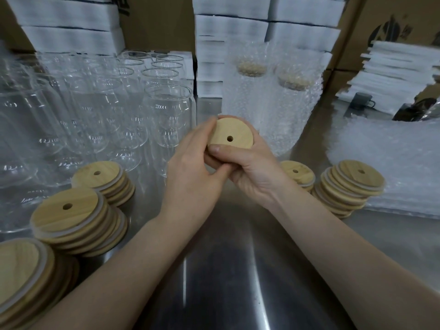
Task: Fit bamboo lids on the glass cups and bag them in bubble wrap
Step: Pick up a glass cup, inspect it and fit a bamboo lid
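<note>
Left hand point(190, 167) and right hand point(252, 170) meet, fingers curled round one bamboo lid point(234, 134).
You hold it face-up above the tabletop point(226, 270), near the empty glass cups point(166, 115), probably to ready it for seating; bagged cups point(262, 103) stand behind.

Left hand point(190, 172) and right hand point(252, 167) meet, fingers curled.

Nothing legible so far: the cardboard box point(381, 17) at far right carries a dark printed mark, too blurred to read, and the glass cups point(169, 110) show faint pale marks, too small to make out
</note>
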Tool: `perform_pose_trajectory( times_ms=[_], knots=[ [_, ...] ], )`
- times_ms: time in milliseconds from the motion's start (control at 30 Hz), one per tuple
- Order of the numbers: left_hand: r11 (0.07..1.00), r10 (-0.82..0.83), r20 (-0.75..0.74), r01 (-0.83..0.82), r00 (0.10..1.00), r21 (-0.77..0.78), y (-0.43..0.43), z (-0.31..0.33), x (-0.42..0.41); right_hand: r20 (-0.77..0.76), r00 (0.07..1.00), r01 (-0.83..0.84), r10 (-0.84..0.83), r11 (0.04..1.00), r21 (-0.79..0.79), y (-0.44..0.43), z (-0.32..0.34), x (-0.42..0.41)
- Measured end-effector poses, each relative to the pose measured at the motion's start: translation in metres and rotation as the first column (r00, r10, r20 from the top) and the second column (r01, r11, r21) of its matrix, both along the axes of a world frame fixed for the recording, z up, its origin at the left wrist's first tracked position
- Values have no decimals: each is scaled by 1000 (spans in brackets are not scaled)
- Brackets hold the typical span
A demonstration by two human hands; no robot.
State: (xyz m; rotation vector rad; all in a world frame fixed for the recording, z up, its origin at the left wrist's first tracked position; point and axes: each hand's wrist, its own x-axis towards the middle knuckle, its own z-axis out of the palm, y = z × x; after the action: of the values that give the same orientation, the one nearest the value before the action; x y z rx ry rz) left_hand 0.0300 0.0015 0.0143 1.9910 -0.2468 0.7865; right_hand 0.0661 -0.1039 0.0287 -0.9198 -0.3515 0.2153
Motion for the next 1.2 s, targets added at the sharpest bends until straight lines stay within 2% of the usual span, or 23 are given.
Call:
perform_pose_trajectory(
  times_ms=[300,433,500,567,633,700,800,867,1067,1200],
  knots=[
    [999,-31,58,29,998,22,-2,1,-2,-43,987,154,-154,988,-6,3,-2,0],
    [989,-27,99,12,995,147,0,-2,-1,-117,990,78,-78,997,-6,-1,3,2],
    [987,-19,94,4,995,158,0,-2,-2,-148,989,15,-12,1000,19,-6,5,4],
    [991,-29,82,18,996,133,-1,0,-4,-110,993,-37,36,999,-6,-12,8,4],
    [997,-61,66,57,996,57,-2,3,-6,-61,997,-58,55,997,-54,-14,10,3],
    [986,-109,31,112,994,-124,-1,7,-8,-4,999,-34,33,990,-139,-14,11,1],
    [879,-221,28,211,975,-427,0,13,-10,121,992,58,-26,961,-269,-14,10,0],
    [790,-287,29,254,957,-558,0,15,-9,201,977,134,-73,942,-309,-13,7,-1],
    [676,-365,-21,249,931,-694,0,17,-8,429,891,336,-146,848,-410,-12,5,-2],
    [624,-425,-47,255,904,-739,0,16,-6,518,833,445,-196,793,-416,-10,4,-6]
  ],
)
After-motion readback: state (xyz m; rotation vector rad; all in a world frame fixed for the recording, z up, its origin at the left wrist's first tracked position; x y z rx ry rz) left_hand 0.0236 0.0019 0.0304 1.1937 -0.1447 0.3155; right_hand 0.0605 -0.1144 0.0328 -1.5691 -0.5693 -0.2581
